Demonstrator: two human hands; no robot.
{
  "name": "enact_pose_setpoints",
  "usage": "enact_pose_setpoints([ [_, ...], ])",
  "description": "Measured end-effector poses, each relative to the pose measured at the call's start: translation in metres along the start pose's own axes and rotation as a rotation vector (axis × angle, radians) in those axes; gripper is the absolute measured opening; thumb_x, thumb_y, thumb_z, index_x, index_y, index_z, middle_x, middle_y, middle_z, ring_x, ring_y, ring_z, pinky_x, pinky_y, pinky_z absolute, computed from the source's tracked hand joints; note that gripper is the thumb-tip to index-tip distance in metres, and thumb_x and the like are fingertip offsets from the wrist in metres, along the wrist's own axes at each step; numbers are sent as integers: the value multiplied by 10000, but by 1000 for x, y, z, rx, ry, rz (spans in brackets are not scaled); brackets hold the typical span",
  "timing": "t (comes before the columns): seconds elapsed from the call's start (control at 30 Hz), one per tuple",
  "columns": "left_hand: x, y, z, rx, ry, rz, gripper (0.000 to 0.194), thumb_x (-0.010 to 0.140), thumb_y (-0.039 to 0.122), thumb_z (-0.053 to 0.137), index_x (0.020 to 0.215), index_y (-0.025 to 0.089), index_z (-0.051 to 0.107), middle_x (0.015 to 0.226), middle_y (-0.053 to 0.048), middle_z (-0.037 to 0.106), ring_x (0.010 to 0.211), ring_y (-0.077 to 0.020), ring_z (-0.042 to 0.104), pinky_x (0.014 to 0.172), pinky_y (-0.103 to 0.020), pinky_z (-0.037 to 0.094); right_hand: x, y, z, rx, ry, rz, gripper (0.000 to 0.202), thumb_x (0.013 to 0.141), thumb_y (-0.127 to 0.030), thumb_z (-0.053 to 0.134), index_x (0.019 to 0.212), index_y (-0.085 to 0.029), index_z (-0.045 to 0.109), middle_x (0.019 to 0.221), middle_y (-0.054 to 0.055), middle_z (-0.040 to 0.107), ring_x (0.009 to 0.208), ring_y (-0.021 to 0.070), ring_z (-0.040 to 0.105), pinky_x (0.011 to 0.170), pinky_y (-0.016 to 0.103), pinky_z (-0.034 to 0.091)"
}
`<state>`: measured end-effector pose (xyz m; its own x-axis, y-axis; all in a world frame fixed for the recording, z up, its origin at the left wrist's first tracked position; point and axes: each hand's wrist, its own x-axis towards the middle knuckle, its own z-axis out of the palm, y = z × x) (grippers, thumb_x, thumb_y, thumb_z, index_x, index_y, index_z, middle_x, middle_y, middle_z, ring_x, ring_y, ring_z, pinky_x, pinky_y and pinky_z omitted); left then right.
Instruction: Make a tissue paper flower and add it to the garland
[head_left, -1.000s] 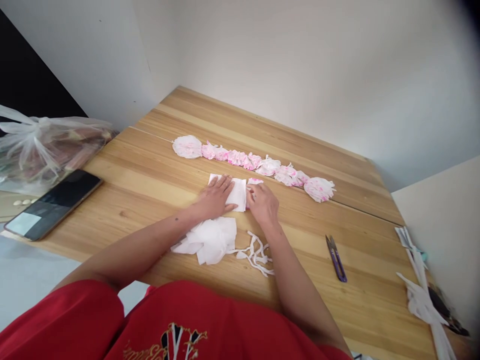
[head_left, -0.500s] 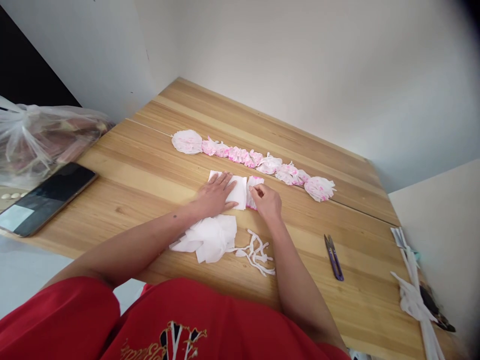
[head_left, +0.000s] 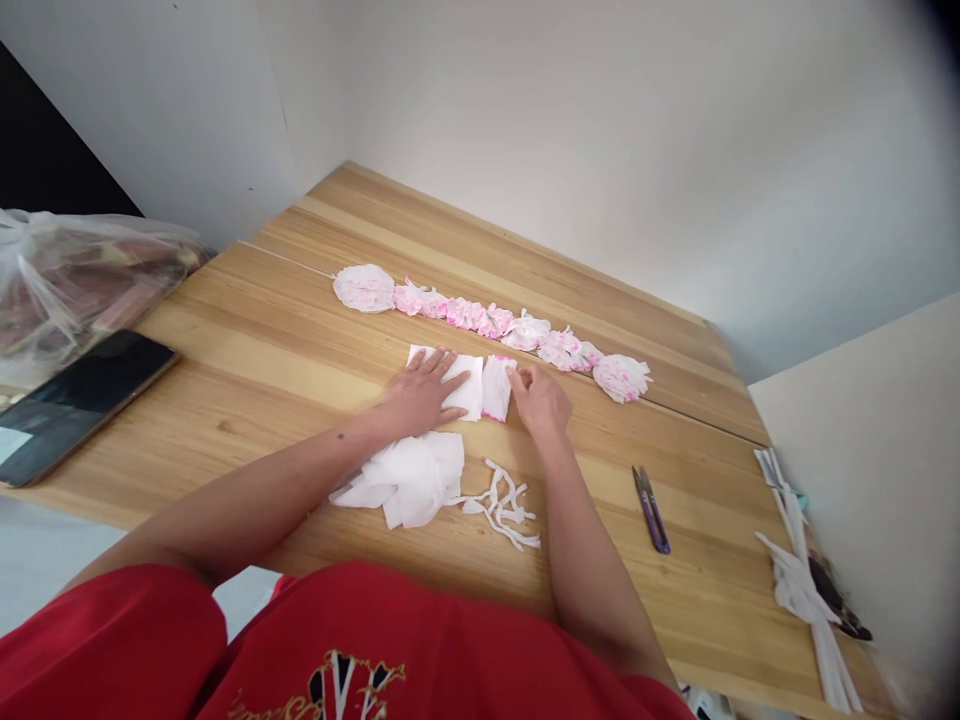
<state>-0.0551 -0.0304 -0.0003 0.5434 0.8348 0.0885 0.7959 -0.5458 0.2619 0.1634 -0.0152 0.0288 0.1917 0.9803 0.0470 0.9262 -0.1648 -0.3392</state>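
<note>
My left hand [head_left: 424, 392] lies flat, fingers spread, on a folded white sheet [head_left: 469, 388] of thin paper or cloth. Just right of that sheet, a smaller white piece with pink edges [head_left: 496, 388] rests on the table. At its right edge my right hand [head_left: 543, 400] is closed, thumb and forefinger pinching the border. Nearer to me, below my left hand, is a loose pile of white sheets [head_left: 420, 475]. Several thin white strips [head_left: 504, 508] lie tangled beside the pile.
A row of crumpled pink-and-white bunches [head_left: 480, 315] stretches across the back. Purple-handled thread snips [head_left: 651, 510] lie at right, near knotted white strips [head_left: 802, 590] at the table's edge. On the left are a phone [head_left: 90, 395] and a clear plastic bag [head_left: 97, 285].
My right hand has shifted from over the pink-edged piece to its right edge, uncovering more of it. My left hand stays flat on the white sheet. The whole view has shifted slightly.
</note>
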Motion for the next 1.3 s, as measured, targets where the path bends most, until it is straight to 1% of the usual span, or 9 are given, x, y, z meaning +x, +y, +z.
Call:
enact_pose_setpoints([
  [0.17, 0, 1, -2, 16, 1, -7, 620, 919, 547, 466, 1442, 214, 449, 1577, -157, 278, 1469, -347, 219, 1187, -529, 155, 4, 0, 2, 313, -48, 23, 192, 792, -391, 619, 758, -202, 617, 826, 53, 686, 798, 203, 594, 683, 293, 410],
  [0.33, 3, 3, -17, -217, 111, -69, 575, 926, 482, 486, 1414, 176, 484, 1584, -149, 265, 1471, -332, 220, 1193, -501, 183, -2, 0, -25, 930, -198, 19, 398, 741, -474, 642, 1031, -202, 628, 990, 52, 722, 839, 207, 655, 711, 327, 514],
  [0.43, 4, 9, -35, -646, 157, -80, 606, 914, 527, 479, 1410, 178, 480, 1550, -131, 352, 1446, -293, 298, 1178, -464, 241, -16, -9, -41, 1184, -339, -35, 427, 665, -455, 756, 1009, -223, 656, 985, 32, 734, 853, 206, 666, 756, 340, 535],
  [0.6, 3, 24, -58, -1579, -195, -128, 632, 763, 657, 629, 1145, 154, 667, 1148, -153, 691, 1048, -256, 640, 944, -407, 466, -34, -25, -50, 1175, -410, -116, 337, 691, -467, 755, 903, -215, 683, 919, 23, 738, 814, 186, 654, 707, 303, 525],
  [0.67, 2, 27, -61, -1725, -180, -238, 518, 660, 568, 773, 927, 130, 704, 912, -103, 722, 820, -181, 655, 853, -359, 488, -34, -27, -48, 1163, -396, -119, 339, 692, -478, 750, 890, -212, 680, 867, 19, 731, 769, 176, 643, 677, 296, 515],
  [0.8, 0, 27, -64, -1766, 42, -366, 361, 594, 409, 844, 695, 126, 643, 700, -14, 654, 646, -103, 582, 732, -293, 475, -32, -28, -40, 1084, -341, -144, 355, 715, -483, 717, 924, -200, 669, 866, 36, 725, 730, 172, 635, 668, 309, 516],
  [0.97, -6, 26, -67, -1601, 224, -376, 287, 660, 381, 779, 685, 134, 636, 646, 22, 601, 615, -80, 527, 669, -237, 437, -41, -36, -35, 897, 107, -175, 330, 815, -447, 613, 1033, -208, 676, 1027, 74, 715, 914, 205, 654, 805, 359, 522],
  [1.13, -9, 29, -66, -1424, 253, -297, 194, 756, 329, 676, 764, 137, 693, 716, -8, 659, 685, -116, 576, 722, -260, 466, -58, -51, -32, 868, -99, -297, 429, 826, -450, 623, 1190, -228, 664, 1060, 72, 724, 865, 207, 676, 763, 339, 537],
  [1.3, -12, 28, -64, -1286, 227, -202, 267, 843, 248, 565, 1042, 150, 714, 837, -34, 720, 808, -148, 639, 845, -299, 474, -60, -55, -20, 816, -82, -268, 592, 787, -451, 673, 1330, -232, 585, 1020, 45, 726, 779, 182, 642, 715, 317, 517],
])
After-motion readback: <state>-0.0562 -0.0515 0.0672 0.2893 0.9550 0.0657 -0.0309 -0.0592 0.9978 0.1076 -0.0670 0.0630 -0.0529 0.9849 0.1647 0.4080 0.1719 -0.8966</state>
